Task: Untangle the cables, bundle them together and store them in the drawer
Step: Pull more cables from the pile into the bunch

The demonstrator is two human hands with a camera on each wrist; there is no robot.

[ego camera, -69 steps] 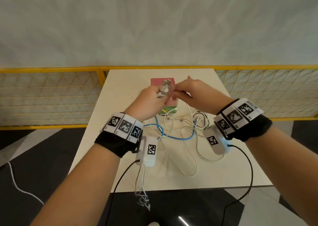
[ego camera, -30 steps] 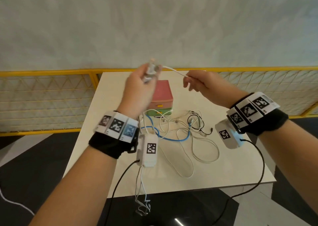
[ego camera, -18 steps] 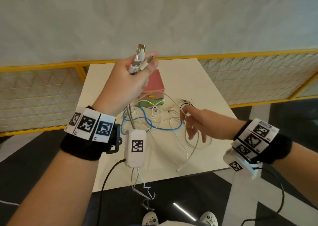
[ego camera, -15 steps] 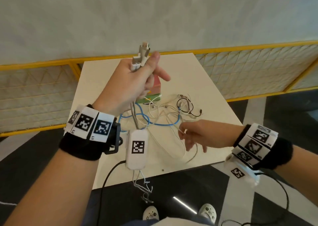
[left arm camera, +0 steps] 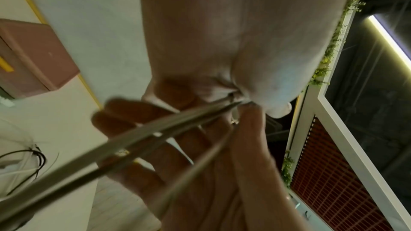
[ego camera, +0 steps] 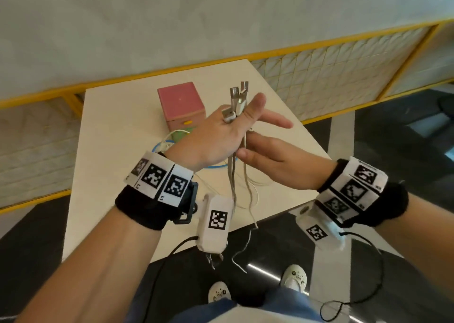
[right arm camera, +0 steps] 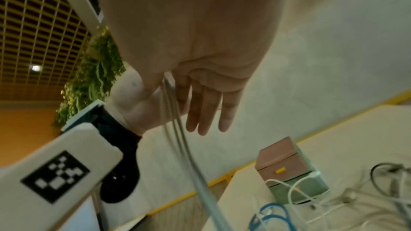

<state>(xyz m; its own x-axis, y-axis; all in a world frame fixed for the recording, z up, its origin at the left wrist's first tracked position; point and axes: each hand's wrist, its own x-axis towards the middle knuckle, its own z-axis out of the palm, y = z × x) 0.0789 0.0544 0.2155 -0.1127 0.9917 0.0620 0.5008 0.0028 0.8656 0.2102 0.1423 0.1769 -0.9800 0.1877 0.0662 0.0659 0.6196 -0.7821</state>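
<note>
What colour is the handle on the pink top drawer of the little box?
Yellow. The handle shows best in the right wrist view, on the pink drawer.

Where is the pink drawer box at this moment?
In the head view, the pink drawer box stands at the far middle of the table, just left of the raised left hand, with loose cables before it.

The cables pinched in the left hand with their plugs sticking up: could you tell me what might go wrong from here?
1. The left hand pinches the gray cables with its other fingers spread, so a plug may slip free.
2. Their tails hang past the table edge and may snag.
3. The blue cable and white cables lie looped by the drawer box; pulling could drag them.
</note>
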